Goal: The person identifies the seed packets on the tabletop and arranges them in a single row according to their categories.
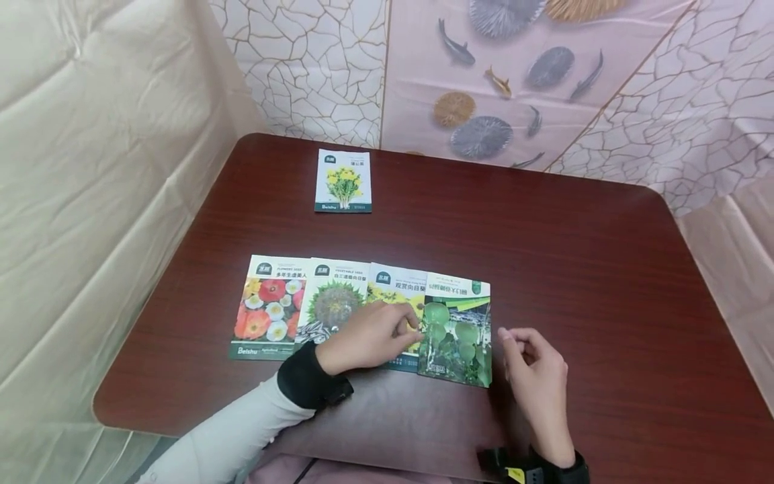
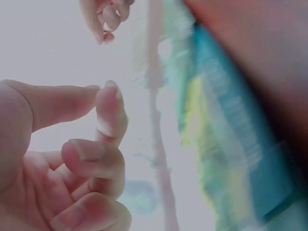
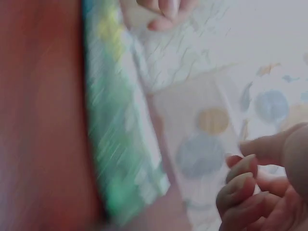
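Four seed packets overlap in a row on the table: one with red and white flowers (image 1: 272, 309), a sunflower-head packet (image 1: 335, 299), a yellow-flower packet (image 1: 396, 277) and, at the right end, a green-leaf packet (image 1: 456, 336) printed upside down. Over the yellow-flower packet is my left hand (image 1: 370, 336), partly covering it, fingertips at the green-leaf packet's left edge. Its thumb and index tips meet with nothing visible between them in the left wrist view. My right hand (image 1: 538, 376) is just right of the green-leaf packet, fingers loosely curled and holding nothing.
A packet with a yellow-flowered plant (image 1: 342, 181) lies by itself near the back edge of the dark red-brown table (image 1: 580, 269). Patterned cloth (image 1: 314, 74) hangs behind the table, and a cream cloth (image 1: 109, 202) hangs at its left.
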{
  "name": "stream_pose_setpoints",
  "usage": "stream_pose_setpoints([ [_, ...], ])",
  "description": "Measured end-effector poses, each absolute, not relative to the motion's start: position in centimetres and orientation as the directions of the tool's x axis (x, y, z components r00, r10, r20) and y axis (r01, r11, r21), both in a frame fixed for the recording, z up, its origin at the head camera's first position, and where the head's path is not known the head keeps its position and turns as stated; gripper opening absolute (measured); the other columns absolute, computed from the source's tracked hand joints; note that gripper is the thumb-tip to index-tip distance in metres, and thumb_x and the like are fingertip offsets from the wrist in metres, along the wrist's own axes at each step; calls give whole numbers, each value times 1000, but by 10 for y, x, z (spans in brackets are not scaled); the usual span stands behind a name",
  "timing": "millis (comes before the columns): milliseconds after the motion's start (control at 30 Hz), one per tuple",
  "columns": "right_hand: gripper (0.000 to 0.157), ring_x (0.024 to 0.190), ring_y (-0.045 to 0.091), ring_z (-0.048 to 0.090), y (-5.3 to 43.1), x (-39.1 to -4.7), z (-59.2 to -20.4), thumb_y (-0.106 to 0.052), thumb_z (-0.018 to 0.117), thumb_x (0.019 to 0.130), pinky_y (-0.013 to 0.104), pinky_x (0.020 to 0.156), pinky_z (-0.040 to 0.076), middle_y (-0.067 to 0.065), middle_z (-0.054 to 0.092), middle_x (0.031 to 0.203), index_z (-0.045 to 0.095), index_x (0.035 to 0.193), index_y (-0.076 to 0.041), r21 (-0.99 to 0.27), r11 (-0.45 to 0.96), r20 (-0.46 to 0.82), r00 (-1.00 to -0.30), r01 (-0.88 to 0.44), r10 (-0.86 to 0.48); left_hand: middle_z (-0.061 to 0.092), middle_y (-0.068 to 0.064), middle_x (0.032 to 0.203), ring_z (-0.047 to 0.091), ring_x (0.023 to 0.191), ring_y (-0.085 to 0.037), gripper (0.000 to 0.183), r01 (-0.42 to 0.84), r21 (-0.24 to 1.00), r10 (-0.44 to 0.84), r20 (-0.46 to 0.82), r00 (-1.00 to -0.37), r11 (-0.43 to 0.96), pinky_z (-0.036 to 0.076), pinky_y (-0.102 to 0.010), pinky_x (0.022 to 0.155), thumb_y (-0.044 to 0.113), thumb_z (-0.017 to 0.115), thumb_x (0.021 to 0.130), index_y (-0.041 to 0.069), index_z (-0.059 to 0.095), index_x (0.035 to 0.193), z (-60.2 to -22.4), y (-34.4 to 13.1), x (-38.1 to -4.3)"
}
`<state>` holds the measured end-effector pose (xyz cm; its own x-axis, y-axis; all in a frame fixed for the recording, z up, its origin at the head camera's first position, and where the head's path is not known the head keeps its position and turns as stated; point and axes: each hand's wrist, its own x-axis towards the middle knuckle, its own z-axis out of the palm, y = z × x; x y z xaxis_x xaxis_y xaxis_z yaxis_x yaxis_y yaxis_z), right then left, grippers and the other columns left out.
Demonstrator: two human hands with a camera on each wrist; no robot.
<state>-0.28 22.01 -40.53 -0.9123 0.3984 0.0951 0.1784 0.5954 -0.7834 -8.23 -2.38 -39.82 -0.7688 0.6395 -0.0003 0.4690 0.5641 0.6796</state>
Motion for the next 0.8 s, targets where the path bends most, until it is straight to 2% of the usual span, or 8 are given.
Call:
stream_pose_setpoints([
  [100,17,46,15,45,206,-9,-387,-23,63,94,24,46,35,6,53,56,67,92,-7,-863,502,164,-912,52,375,61,12,71,48,58,0,19,471,681,578,86,-812,561,41,-21,59,30,64,93,15,66,104,-379,-37,-80],
  [233,17,49,16,45,187,-18,-363,-19,61,95,28,47,36,5,50,58,65,93,-3,-908,408,236,-919,-92,317,61,12,68,42,50,-1,16,472,668,461,212,-862,575,35,-21,51,29,67,92,17,66,103,-357,-56,-77],
  [333,15,51,16,45,176,-24,-348,-18,60,96,29,49,36,2,49,60,64,97,-3,-912,381,264,-927,-151,267,60,11,68,42,51,-1,19,452,691,374,274,-886,564,36,-22,52,27,69,90,16,66,105,-347,-70,-73],
  [567,12,55,17,54,160,-22,-344,-18,62,95,27,51,43,-3,61,76,66,102,-9,-934,342,194,-950,-103,245,60,10,67,48,56,-3,17,379,784,244,293,-924,492,40,-23,55,21,70,89,16,63,104,-348,-92,-61],
  [800,12,53,17,53,153,-24,-354,-17,61,95,27,49,42,-3,63,77,66,101,-8,-948,308,159,-956,-77,247,63,10,66,51,58,-3,15,348,807,189,292,-938,477,42,-23,57,23,70,89,15,65,101,-357,-101,-58],
])
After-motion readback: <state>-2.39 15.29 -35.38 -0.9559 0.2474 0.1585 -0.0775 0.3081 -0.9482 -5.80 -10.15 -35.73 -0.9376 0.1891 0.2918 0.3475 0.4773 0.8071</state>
